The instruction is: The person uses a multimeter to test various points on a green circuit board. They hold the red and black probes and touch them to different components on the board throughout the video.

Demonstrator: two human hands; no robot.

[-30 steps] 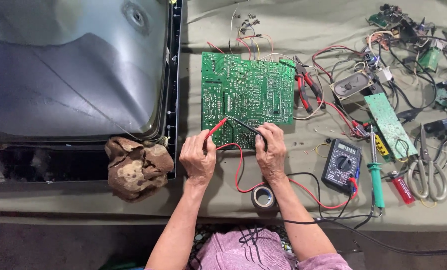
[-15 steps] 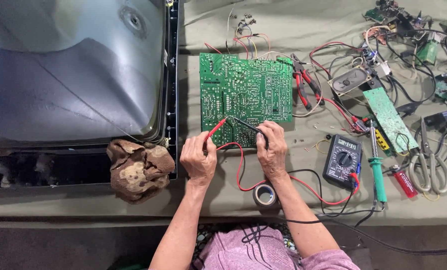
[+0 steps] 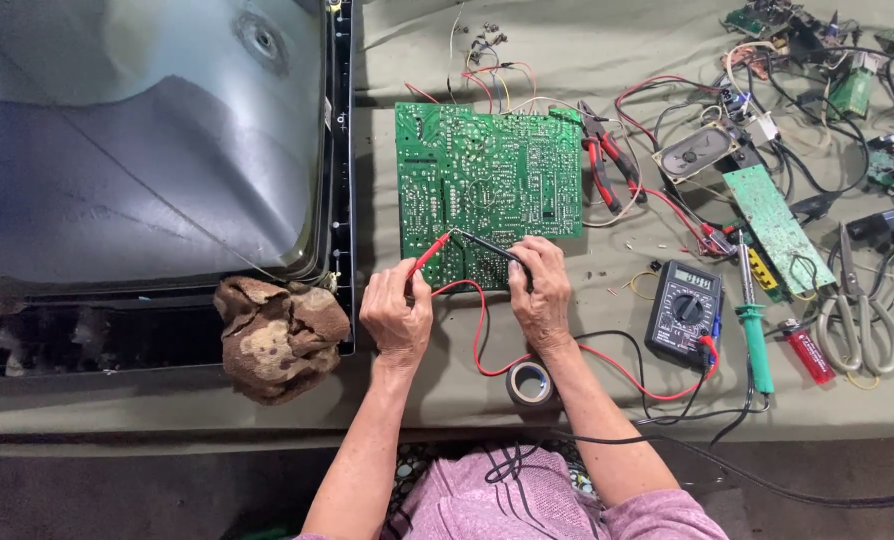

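1. The left hand (image 3: 397, 312) pinches the red probe (image 3: 429, 256), fingers closed round its grip, with the tip slanted down onto the green circuit board (image 3: 489, 190).
2. The right hand (image 3: 541, 292) is closed on the black probe (image 3: 487, 245), laid low so its tip meets the board close to the red one.
3. The board lies solder-side up on the worktop (image 3: 407, 385), just ahead of both hands.
4. The multimeter (image 3: 685, 310) sits to the right, display facing the person, its leads looping past a tape roll (image 3: 530, 382).
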